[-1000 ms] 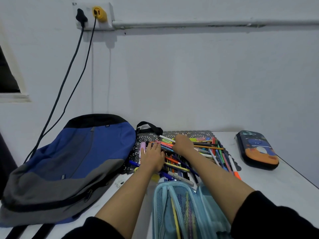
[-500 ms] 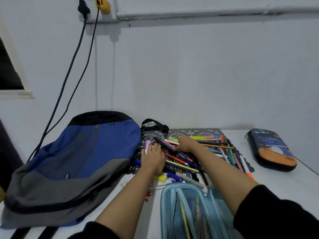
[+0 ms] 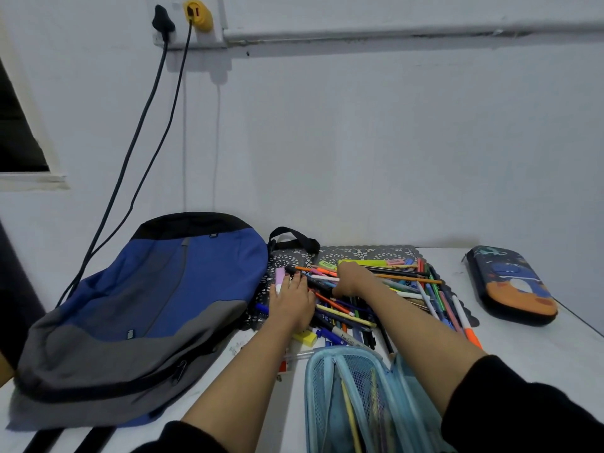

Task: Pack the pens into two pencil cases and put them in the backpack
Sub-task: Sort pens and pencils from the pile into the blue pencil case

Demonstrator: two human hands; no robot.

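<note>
The pens (image 3: 411,286) lie heaped on a black mat (image 3: 359,253) on the counter (image 3: 539,348). The left hand (image 3: 291,302) rests flat on them, fingers straight; the right hand (image 3: 351,277) curls into the heap, its hold hidden. An open blue pencil case (image 3: 343,387) sits nearest, the backpack (image 3: 147,305) left.

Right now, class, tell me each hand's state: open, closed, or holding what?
Left hand: open, fingers flat on the pens.
Right hand: closed, grip curled round pens in the pile.
</note>
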